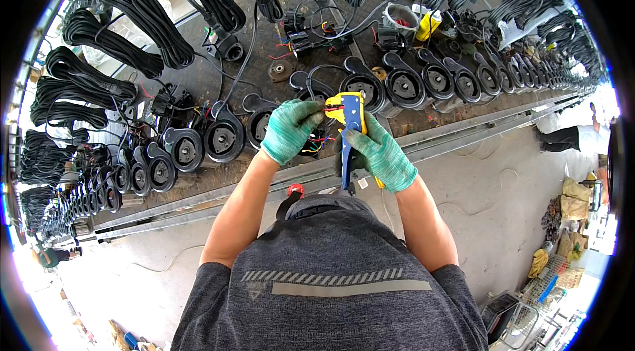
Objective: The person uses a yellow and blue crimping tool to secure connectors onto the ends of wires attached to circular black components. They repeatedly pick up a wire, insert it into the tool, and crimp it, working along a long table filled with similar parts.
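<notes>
My right hand (387, 155), in a green work glove, grips a blue-and-yellow wire stripper (354, 114) by its handles. The stripper stands with its yellow jaw head toward the far side. My left hand (291, 129), also gloved, is closed in a pinch at the jaws' left side. Between its fingertips and the jaws shows a short bit of thin reddish wire (328, 110). Several coloured wires (317, 146) hang just below, near the table's front edge. Around both hands stand black round housings (362, 86) with lever-like arms.
A long dark workbench (198, 80) carries a row of black housings along its front edge. Bundled black cables (142, 14) hang along the far side. A white cup (401, 18) and a yellow bottle (428, 24) stand at the back. Another person (575, 138) is far right.
</notes>
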### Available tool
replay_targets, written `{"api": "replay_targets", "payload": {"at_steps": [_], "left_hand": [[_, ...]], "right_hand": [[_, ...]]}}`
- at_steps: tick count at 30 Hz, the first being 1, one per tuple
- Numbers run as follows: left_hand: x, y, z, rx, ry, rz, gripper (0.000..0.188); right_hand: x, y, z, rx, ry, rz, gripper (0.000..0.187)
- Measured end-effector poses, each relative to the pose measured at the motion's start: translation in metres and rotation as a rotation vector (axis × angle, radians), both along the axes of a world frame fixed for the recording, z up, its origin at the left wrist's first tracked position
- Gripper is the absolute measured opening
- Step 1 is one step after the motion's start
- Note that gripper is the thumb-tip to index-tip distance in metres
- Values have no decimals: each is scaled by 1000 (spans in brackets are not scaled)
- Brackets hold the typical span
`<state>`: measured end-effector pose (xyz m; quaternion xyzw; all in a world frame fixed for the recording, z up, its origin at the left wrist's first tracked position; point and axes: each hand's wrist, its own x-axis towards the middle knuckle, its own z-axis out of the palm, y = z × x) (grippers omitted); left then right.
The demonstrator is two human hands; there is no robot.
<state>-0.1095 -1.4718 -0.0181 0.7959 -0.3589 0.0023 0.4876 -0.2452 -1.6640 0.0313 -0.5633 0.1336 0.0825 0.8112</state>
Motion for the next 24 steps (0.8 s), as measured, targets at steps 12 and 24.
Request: {"api": "replay_targets", "payload": {"at_steps": [12, 24], "left_hand": [[8, 0, 5, 78, -137, -72, 25], [41, -4, 45, 63, -82, -32, 23]], "right_hand": [[2, -1, -14, -215, -104, -5, 38], [0, -27, -25, 353, -108, -328, 56]]}}
